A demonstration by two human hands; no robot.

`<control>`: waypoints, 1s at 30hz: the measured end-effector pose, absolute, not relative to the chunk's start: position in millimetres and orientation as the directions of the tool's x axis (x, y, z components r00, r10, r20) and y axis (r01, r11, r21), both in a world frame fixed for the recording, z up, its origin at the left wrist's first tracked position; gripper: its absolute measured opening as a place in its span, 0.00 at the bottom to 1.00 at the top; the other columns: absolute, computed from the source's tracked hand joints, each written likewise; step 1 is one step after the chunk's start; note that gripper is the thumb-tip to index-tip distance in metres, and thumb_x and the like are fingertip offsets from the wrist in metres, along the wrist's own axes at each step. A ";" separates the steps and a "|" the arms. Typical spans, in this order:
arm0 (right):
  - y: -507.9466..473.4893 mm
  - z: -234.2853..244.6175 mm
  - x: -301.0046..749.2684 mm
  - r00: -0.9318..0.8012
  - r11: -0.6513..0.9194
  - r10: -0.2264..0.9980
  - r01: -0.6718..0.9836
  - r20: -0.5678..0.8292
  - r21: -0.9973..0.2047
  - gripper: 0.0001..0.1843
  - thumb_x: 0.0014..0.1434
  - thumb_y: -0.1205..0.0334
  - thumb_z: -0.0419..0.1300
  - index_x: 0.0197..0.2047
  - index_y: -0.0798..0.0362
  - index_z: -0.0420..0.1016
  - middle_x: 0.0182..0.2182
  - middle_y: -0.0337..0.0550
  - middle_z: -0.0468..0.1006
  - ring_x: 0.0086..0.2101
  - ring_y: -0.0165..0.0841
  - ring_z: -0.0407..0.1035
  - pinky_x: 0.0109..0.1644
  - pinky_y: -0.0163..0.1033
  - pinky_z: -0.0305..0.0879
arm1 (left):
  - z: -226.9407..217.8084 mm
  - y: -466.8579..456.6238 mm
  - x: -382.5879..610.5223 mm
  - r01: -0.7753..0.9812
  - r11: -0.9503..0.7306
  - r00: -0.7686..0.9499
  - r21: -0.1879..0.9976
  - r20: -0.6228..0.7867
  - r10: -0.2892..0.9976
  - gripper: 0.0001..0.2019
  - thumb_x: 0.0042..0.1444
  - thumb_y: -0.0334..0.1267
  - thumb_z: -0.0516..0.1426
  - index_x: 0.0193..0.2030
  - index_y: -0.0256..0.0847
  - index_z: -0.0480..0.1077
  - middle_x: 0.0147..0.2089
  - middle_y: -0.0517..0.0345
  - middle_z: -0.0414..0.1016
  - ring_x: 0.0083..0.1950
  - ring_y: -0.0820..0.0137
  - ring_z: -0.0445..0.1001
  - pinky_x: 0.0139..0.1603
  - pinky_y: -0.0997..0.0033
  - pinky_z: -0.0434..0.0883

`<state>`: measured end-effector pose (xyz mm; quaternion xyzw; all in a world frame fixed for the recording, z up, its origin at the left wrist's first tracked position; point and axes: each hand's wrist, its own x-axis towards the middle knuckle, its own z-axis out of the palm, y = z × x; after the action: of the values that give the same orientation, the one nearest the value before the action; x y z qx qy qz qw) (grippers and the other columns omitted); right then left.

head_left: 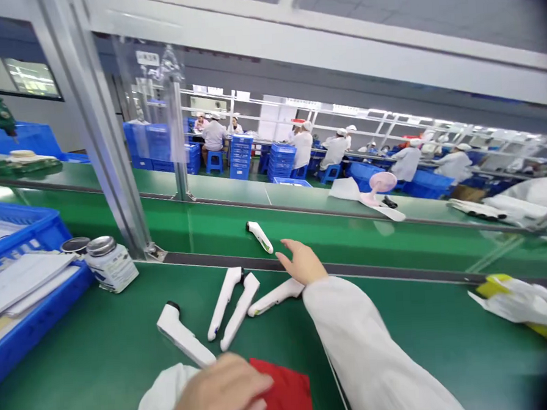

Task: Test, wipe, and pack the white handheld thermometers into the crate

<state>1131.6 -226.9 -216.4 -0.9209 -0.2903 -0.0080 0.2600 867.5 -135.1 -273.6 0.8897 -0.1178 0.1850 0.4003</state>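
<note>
My right hand (303, 263) reaches over the near edge of the green belt, its fingers apart and holding nothing. Just beyond its fingertips, a white pistol-shaped handheld device (260, 237) with a black end lies on the belt. Partly under that hand rests a similar white device (276, 296) on the green table. Two more devices (224, 302) lie side by side to its left, and another (182, 335) is closer to me. My left hand (219, 391) is blurred at the bottom, over a red cloth (286, 391); whether it grips anything is unclear.
At left stands a blue crate (41, 321) with papers, beside a white metal-capped bottle (111, 264). A metal post (99, 128) rises at the belt's edge. Yellow and white wrapping (526, 305) lies at right. A pink fan (380, 184) sits beyond the belt; several people work behind.
</note>
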 end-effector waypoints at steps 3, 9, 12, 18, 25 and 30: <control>-156.9 -236.8 1168.2 0.881 -0.794 0.472 0.426 0.001 -0.434 0.17 0.61 0.57 0.60 0.51 0.56 0.70 0.49 0.48 0.74 0.47 0.39 0.70 0.52 0.52 0.67 | -252.5 -68.9 867.6 -0.101 -0.840 0.936 0.533 0.337 0.102 0.13 0.60 0.39 0.55 0.50 0.49 0.74 0.51 0.51 0.76 0.56 0.57 0.71 0.55 0.56 0.72; -106.0 -249.2 1182.9 0.885 -0.781 0.453 0.333 -0.111 -0.528 0.13 0.63 0.57 0.58 0.47 0.56 0.71 0.46 0.47 0.74 0.44 0.36 0.71 0.49 0.48 0.69 | -261.4 17.9 871.7 -0.054 -0.865 0.997 0.499 0.078 -0.017 0.39 0.39 0.47 0.69 0.61 0.54 0.65 0.66 0.46 0.61 0.69 0.44 0.51 0.64 0.35 0.52; -112.4 -235.8 1171.3 0.856 -0.665 0.504 0.299 -0.116 -0.684 0.13 0.64 0.56 0.57 0.46 0.56 0.71 0.43 0.45 0.75 0.40 0.34 0.72 0.44 0.44 0.71 | -264.1 27.4 877.5 -0.049 -0.864 0.998 0.500 -0.001 -0.057 0.25 0.40 0.38 0.69 0.48 0.49 0.74 0.64 0.48 0.65 0.69 0.45 0.53 0.64 0.38 0.52; -176.8 -201.6 1096.2 0.788 -0.267 0.615 0.203 -0.004 -0.942 0.22 0.65 0.46 0.47 0.46 0.55 0.68 0.36 0.45 0.74 0.29 0.30 0.67 0.32 0.37 0.67 | -231.8 30.4 860.9 -0.022 -0.864 1.000 0.503 0.024 -0.012 0.08 0.46 0.28 0.63 0.33 0.43 0.72 0.42 0.58 0.74 0.44 0.64 0.75 0.46 0.69 0.69; -233.6 -216.9 998.3 0.652 0.225 0.736 -0.486 -0.179 -0.845 0.20 0.63 0.45 0.50 0.37 0.53 0.70 0.32 0.41 0.68 0.20 0.23 0.49 0.18 0.29 0.45 | -208.8 18.5 845.1 -0.034 -0.430 0.957 0.902 0.154 0.246 0.22 0.47 0.37 0.65 0.50 0.47 0.69 0.45 0.58 0.73 0.47 0.63 0.73 0.48 0.67 0.69; -230.3 -226.8 974.0 0.696 0.426 0.699 -0.589 -0.164 -0.687 0.12 0.62 0.53 0.56 0.40 0.53 0.72 0.33 0.40 0.68 0.26 0.25 0.59 0.27 0.31 0.60 | -213.5 -19.5 863.3 -0.118 0.453 0.870 0.884 -0.128 0.477 0.21 0.55 0.36 0.62 0.55 0.42 0.65 0.53 0.51 0.72 0.49 0.66 0.74 0.47 0.69 0.73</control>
<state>974.0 -230.3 -226.8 -0.3749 -0.0735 0.3830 0.8410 863.3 -19.5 -213.5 0.4916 0.1825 0.1785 0.8326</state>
